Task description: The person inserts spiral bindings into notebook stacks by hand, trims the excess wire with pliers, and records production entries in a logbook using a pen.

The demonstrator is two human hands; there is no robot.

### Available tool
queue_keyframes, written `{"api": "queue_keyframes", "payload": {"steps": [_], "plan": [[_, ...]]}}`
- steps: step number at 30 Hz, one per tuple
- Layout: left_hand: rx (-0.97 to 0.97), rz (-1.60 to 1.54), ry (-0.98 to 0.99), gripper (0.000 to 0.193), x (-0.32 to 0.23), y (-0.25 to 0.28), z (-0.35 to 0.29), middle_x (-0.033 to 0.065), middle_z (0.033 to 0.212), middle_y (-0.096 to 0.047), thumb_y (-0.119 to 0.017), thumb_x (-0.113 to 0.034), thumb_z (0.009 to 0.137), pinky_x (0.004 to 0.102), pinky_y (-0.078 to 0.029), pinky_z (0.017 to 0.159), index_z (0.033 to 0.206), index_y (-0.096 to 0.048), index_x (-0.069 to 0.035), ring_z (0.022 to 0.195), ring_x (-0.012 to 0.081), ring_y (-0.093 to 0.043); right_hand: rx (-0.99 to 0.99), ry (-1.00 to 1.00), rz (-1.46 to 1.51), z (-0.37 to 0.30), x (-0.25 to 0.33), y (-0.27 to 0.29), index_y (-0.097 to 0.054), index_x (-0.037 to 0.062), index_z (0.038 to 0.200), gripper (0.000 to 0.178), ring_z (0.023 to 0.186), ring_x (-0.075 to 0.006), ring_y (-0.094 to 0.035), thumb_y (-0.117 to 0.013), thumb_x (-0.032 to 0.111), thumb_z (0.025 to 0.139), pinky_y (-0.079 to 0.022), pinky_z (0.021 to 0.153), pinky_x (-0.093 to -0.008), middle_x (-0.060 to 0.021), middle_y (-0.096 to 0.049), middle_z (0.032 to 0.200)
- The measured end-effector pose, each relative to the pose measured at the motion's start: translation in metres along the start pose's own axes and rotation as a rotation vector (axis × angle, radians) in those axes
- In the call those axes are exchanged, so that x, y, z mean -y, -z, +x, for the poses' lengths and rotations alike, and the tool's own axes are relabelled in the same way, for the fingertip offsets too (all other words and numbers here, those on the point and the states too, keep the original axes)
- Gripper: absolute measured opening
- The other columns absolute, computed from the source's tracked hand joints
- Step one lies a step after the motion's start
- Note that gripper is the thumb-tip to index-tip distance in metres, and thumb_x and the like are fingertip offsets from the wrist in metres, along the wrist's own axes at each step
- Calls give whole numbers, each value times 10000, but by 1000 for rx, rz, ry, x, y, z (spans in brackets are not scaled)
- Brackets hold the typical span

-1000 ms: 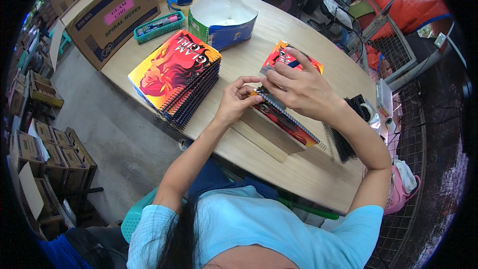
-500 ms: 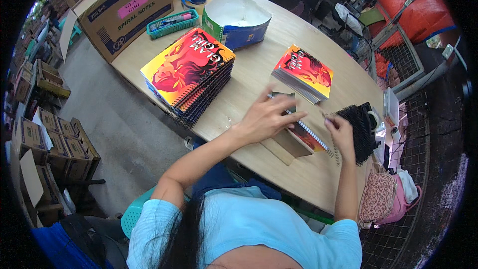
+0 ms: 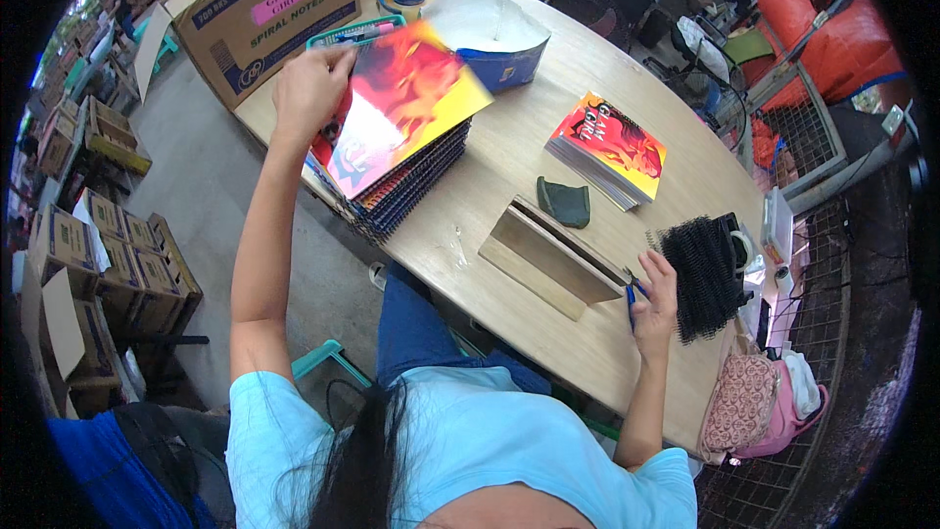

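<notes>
My left hand [image 3: 311, 88] grips the edge of a notebook [image 3: 416, 103] with a red and yellow cover, slightly blurred, tilted over a stack of spiral notebooks [image 3: 416, 186]. The stack's black coils face right. My right hand [image 3: 656, 309], fingers partly spread, has a small blue-handled tool [image 3: 632, 307] in it; its exact kind is unclear. That hand is beside the right end of a slotted wooden stand [image 3: 558, 255], whose slot holds no notebook. A dark green pad [image 3: 564, 203] lies behind the stand.
Uncoiled books [image 3: 612, 147] are piled beyond the pad. A bundle of black spiral coils [image 3: 697, 274] lies at the right. A cut-down white and blue container [image 3: 490, 34], a teal basket [image 3: 354, 32] and a large carton [image 3: 279, 15] stand at the back left.
The notebook has left the wooden stand; my left hand has carried it left to the stack. My right hand has dropped slightly nearer me, and the blue-handled tool now shows in it.
</notes>
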State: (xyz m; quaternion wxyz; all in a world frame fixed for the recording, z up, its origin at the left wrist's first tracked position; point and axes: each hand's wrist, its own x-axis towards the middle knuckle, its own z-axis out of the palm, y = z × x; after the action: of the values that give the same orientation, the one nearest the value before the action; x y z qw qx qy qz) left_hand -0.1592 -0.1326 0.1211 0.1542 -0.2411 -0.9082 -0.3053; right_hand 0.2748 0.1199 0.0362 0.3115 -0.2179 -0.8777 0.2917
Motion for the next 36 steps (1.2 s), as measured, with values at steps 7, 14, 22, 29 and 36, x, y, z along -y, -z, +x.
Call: {"api": "queue_keyframes", "payload": {"steps": [7,14,22,29,36], "plan": [[139,159,26,268,43,-30,7,167,1018,-669,-588,-305,865,425,-497,828,1086,-696,-199,934,351,-638,121,-18,-62,9,14,-21,-612,24,1159,452,943,-245,-616,-722,67,722,-481,791,-302,-139,-630,1037],[76,-691,-453,377,-136,-37,-74,164,1111,-634,-687,-256,829,374,-493,880,1143,-641,-52,1022,292,-618,40,32,-64,33,-7,-19,-639,23,1107,403,890,-217,-618,-731,72,718,-477,723,-295,-113,-648,1021],[726,-299,-112,589,-189,-297,17,204,913,-686,-831,-437,617,360,-534,770,936,-680,35,839,306,-678,89,61,-59,30,-2,-17,-613,43,1174,572,985,-242,-614,-807,158,649,-502,802,-322,-134,-624,1101],[265,-424,-316,307,-195,-253,11,142,762,-680,-804,-133,681,320,-543,653,835,-582,11,728,174,-680,-152,-158,102,43,-26,-11,-456,32,1333,730,1142,-254,-543,-792,130,692,-487,893,-383,-123,-519,1263],[337,-1210,-294,383,-154,-115,-74,111,1004,-619,-653,87,761,286,-465,863,1104,-493,29,956,150,-589,-262,-127,476,108,13,2,-549,-33,1122,368,1010,-148,-590,-708,-21,790,-495,870,-306,-116,-607,1125]]}}
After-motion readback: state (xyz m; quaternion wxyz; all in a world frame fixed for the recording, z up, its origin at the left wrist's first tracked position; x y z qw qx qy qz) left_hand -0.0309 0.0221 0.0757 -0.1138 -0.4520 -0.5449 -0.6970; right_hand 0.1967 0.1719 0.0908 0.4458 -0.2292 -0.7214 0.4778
